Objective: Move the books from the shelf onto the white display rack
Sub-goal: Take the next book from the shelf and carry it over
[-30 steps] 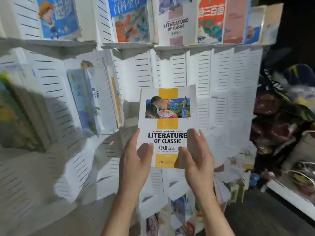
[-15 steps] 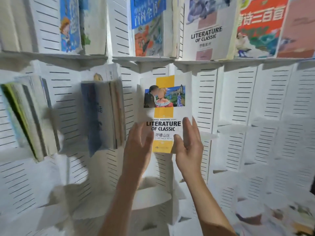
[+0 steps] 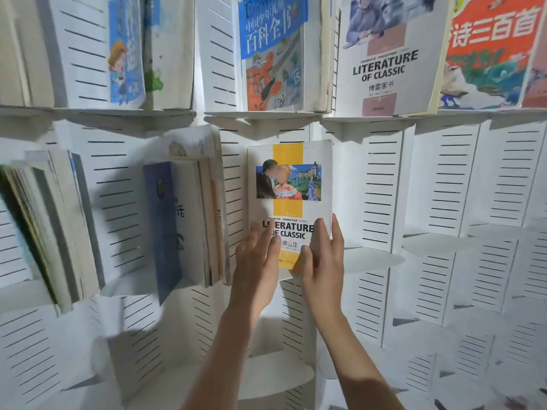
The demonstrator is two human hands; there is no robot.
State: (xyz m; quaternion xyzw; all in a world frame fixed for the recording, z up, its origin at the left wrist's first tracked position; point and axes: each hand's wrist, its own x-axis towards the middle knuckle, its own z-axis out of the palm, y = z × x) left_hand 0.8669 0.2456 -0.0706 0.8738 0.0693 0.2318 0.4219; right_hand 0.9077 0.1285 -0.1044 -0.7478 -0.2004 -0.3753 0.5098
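White slatted display rack fills the background. Left hand: fingers nearly straight, flat on the lower cover of the yellow-and-white book. Right hand: thumb on the cover, fingers curled round the right edge, gripping. Book upright, cover outward, against a middle-tier panel. Beside it on the left, a book stack; above, an upper row of books.

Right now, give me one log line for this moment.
step: placing book | left hand: fingers flat on cover | right hand: grips lower edge | rack: slot below Literature row
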